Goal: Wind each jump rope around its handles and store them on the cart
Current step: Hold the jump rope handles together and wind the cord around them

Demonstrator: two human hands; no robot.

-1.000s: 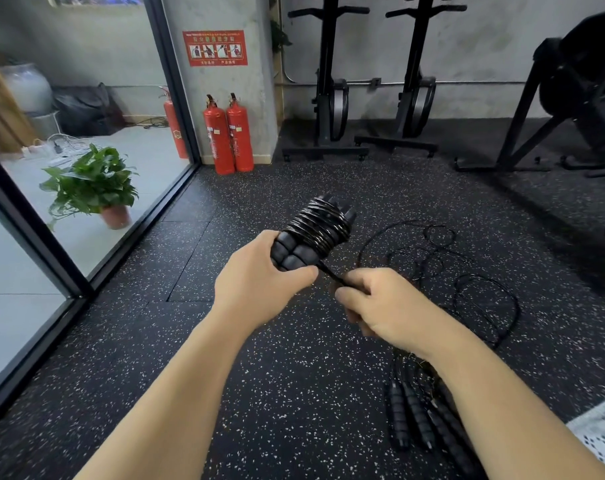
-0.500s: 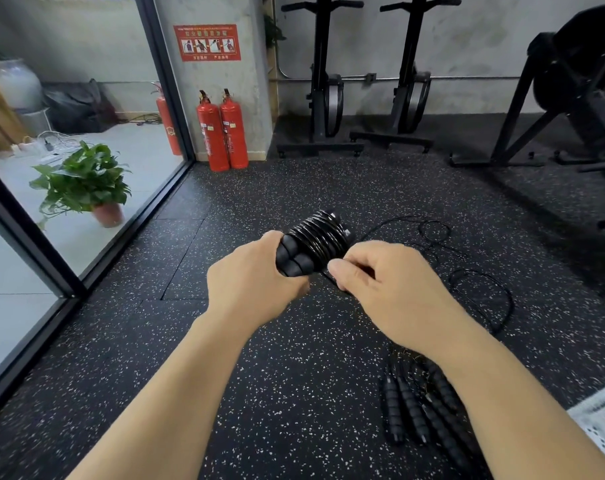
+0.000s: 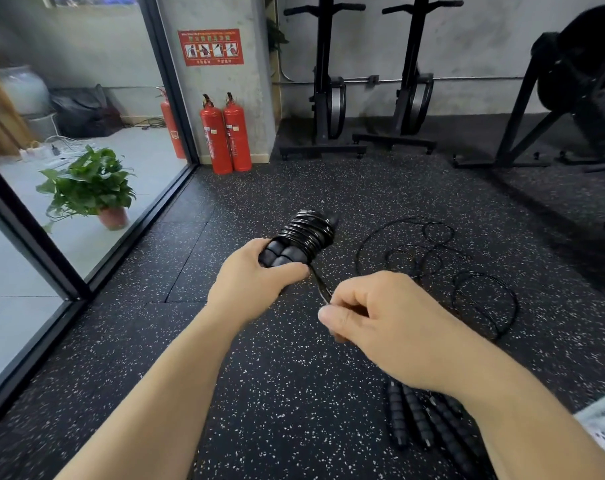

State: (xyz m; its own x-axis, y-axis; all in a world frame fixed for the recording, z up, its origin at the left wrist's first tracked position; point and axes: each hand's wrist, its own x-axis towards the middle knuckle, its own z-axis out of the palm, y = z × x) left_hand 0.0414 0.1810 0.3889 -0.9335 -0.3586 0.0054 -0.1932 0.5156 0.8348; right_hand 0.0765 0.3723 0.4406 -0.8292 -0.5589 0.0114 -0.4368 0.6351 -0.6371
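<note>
My left hand grips the two black foam handles of a jump rope, held side by side, with many turns of thin black cord wound around their far end. My right hand pinches the free end of that cord just below and right of the bundle. More black jump ropes lie on the floor: loose cord loops to the right and several foam handles under my right forearm, partly hidden by it.
Speckled black rubber floor all around. A glass wall with a black frame runs along the left, a potted plant behind it. Red fire extinguishers stand at the pillar. Gym machines line the back wall. A white mesh edge shows at lower right.
My right hand has drawn back from the bundle, down and to the right, pulling the cord end out taut. My left hand keeps its grip on the handles.
</note>
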